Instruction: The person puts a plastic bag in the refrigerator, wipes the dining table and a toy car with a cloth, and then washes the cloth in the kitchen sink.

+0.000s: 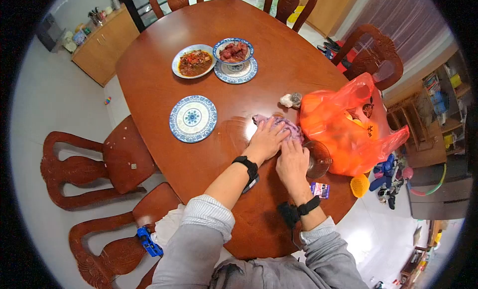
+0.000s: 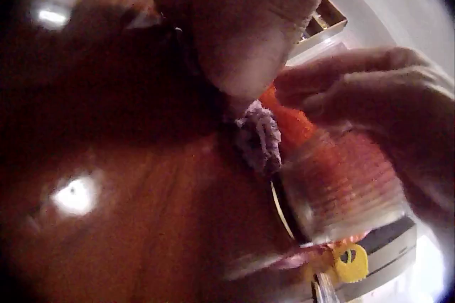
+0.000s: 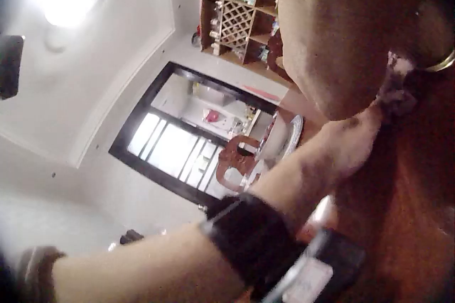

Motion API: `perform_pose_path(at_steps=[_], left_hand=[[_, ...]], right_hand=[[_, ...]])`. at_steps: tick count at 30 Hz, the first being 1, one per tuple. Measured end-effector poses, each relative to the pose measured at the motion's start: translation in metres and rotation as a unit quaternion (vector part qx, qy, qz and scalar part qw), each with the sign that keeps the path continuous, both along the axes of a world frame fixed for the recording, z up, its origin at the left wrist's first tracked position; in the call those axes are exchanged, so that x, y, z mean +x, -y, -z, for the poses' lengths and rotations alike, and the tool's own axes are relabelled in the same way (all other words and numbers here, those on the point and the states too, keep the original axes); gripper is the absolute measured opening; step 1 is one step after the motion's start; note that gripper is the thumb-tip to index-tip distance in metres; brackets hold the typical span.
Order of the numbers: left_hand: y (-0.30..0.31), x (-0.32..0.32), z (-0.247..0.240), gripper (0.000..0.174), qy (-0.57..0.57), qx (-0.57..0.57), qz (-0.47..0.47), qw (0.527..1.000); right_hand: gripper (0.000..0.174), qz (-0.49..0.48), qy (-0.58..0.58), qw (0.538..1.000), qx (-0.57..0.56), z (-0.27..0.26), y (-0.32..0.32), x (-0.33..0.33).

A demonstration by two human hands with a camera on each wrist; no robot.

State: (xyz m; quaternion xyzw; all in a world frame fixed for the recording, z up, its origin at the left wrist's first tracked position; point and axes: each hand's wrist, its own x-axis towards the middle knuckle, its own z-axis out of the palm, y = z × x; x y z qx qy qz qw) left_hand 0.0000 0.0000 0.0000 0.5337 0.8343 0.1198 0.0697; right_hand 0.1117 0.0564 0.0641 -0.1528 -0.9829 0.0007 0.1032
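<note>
A purple patterned cloth (image 1: 294, 129) lies bunched on the table beside the red bag. My left hand (image 1: 267, 140) rests on it from the left, fingers spread over the fabric. From the near side, my right hand (image 1: 293, 163) touches the cloth with extended fingertips, close to the left hand. Below the left hand, the left wrist view shows a crumpled bit of the cloth (image 2: 259, 136). A clear ribbed glass container (image 1: 322, 160) stands just right of my right hand. In the right wrist view, the hands cover most of the cloth (image 3: 395, 88).
A red plastic bag (image 1: 343, 132) fills the table's right side, with a small knotted bag (image 1: 290, 100) near it. A small purple packet (image 1: 320, 190) and yellow basket-like item (image 1: 359, 185) lie nearer. Farther off are an unfilled plate (image 1: 205, 127), a food dish (image 1: 178, 70) and a bowl (image 1: 217, 54).
</note>
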Motion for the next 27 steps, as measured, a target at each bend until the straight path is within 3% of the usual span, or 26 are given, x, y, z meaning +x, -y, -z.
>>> perform_pose_path(at_steps=[2, 3, 6, 7, 9, 13, 17, 19, 23, 27], left_hand=[[-0.018, 0.004, -0.009, 0.045, -0.004, 0.025, -0.016, 1.000], [-0.009, -0.033, -0.002, 0.045, -0.021, 0.010, -0.011, 1.000], [-0.028, -0.059, -0.002, 0.044, -0.026, 0.001, -0.087, 0.996], [-0.028, -0.072, -0.002, 0.044, -0.030, -0.007, -0.109, 0.994], [-0.021, -0.091, -0.002, 0.044, -0.041, 0.003, -0.149, 0.988], [0.003, -0.095, 0.002, 0.044, -0.051, -0.002, -0.177, 0.983], [0.044, -0.059, 0.004, 0.045, -0.056, 0.042, -0.149, 0.986], [0.075, -0.046, 0.003, 0.047, -0.041, 0.063, -0.153, 0.985], [0.130, 0.009, -0.004, 0.052, 0.002, 0.071, -0.154, 0.986], [0.155, 0.061, -0.012, 0.053, 0.034, 0.054, -0.159, 0.985]], right_hand=[[0.018, -0.064, -0.041, 0.992, 0.101, -0.007, -0.004, 0.020], [0.018, -0.057, -0.058, 0.993, 0.087, 0.008, 0.008, -0.002], [0.007, -0.125, -0.002, 0.990, 0.066, 0.007, -0.007, 0.023], [0.007, -0.120, -0.001, 0.990, 0.070, 0.005, -0.010, 0.031], [0.014, -0.146, 0.116, 0.982, 0.012, -0.005, -0.009, 0.045], [0.025, -0.168, 0.062, 0.980, 0.087, -0.028, 0.003, 0.043], [0.034, -0.127, -0.001, 0.992, 0.008, -0.054, 0.029, 0.021], [0.036, -0.110, -0.081, 0.986, -0.099, -0.062, 0.027, 0.001], [0.035, -0.087, -0.052, 0.991, -0.085, -0.075, 0.003, 0.008], [0.034, -0.138, -0.099, 0.970, -0.174, -0.064, 0.022, 0.026]])
